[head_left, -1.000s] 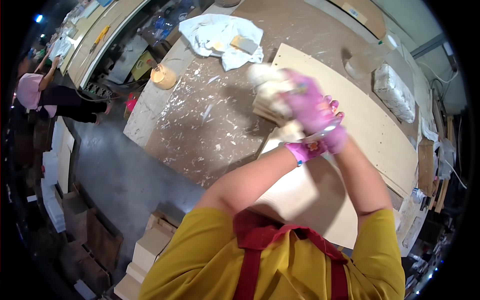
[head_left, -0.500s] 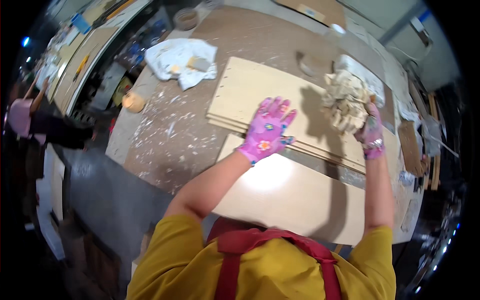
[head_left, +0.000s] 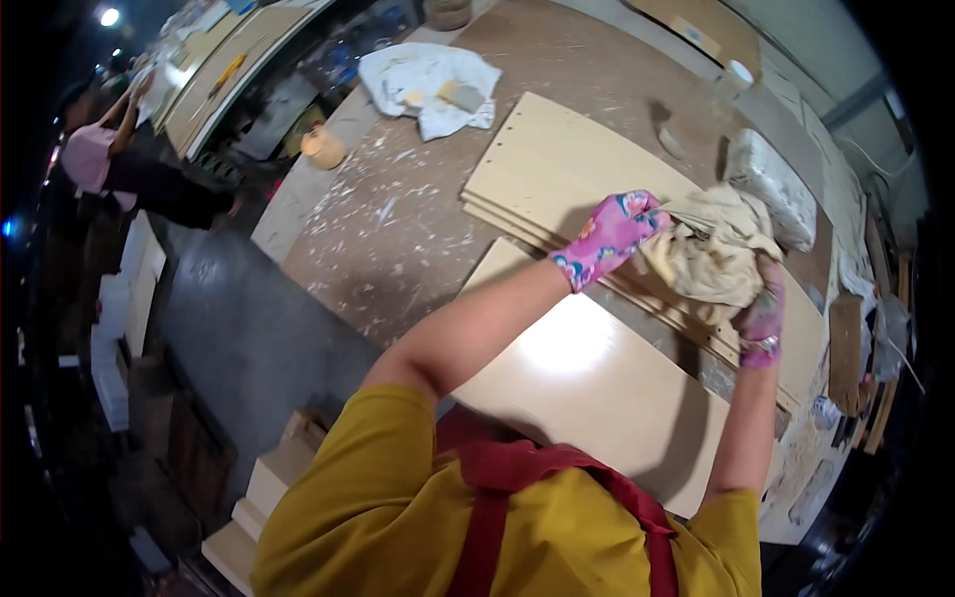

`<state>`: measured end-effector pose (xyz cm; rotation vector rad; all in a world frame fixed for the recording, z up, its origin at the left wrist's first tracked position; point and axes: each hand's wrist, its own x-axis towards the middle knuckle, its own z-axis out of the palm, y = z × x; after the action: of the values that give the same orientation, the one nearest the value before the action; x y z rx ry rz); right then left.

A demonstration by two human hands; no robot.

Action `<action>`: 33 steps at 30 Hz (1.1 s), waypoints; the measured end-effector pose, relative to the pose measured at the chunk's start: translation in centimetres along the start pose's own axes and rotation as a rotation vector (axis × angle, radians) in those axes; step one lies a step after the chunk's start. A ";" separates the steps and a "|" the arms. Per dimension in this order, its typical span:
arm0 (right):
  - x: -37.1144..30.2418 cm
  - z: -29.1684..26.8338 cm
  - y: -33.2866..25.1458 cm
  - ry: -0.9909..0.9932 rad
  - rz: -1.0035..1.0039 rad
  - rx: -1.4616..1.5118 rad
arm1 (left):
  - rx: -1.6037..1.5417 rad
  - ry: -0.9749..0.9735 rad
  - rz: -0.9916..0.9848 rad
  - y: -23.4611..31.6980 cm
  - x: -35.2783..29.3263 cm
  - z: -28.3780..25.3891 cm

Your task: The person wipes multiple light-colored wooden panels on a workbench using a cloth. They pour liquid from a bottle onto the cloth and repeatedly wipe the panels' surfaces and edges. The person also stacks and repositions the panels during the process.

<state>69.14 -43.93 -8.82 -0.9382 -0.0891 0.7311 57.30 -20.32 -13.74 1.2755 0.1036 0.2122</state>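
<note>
A crumpled cream cloth [head_left: 714, 257] is held up between my two gloved hands, over the right part of the boards. My left hand [head_left: 622, 231], in a pink flowered glove, pinches the cloth's left edge. My right hand [head_left: 761, 308], gloved in dirtier pink, grips its lower right side; the cloth hides some of its fingers. Beneath lies a stack of pale wooden boards [head_left: 547, 159] with small holes along the edges. Closer to me, a glossy pale board [head_left: 577, 373] reflects a bright light.
A stained white rag [head_left: 423, 75] with a greyish block on it lies at the far left of the brown worktable [head_left: 368, 239]. An orange-tan container [head_left: 321, 147] stands on the table's left edge. A white wrapped pack [head_left: 771, 189] sits at right. Another person [head_left: 109, 159] works far left.
My left hand has left the board and moved right to take hold of the cloth, closing its spread fingers. The cloth is now partly opened out. The view has shifted and turned.
</note>
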 end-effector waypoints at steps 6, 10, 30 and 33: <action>-4.1 -9.5 -0.3 -0.076 -0.463 -0.961 | -0.507 -0.047 -0.049 2.6 -0.2 0.4; -6.7 -3.5 -1.6 -0.076 -0.005 -0.472 | -0.774 -0.088 -0.148 5.7 -0.9 1.5; -10.9 2.9 -1.8 0.122 -0.124 -0.769 | -0.138 0.072 -0.224 7.6 -2.7 -0.6; -10.7 5.8 1.6 0.075 -0.331 -0.512 | -0.755 -0.414 -0.456 3.1 -5.0 2.4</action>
<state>58.03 -45.73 -4.03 -1.3966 -0.3699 0.3657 52.55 -22.74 -10.26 0.4979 -0.0437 -0.3819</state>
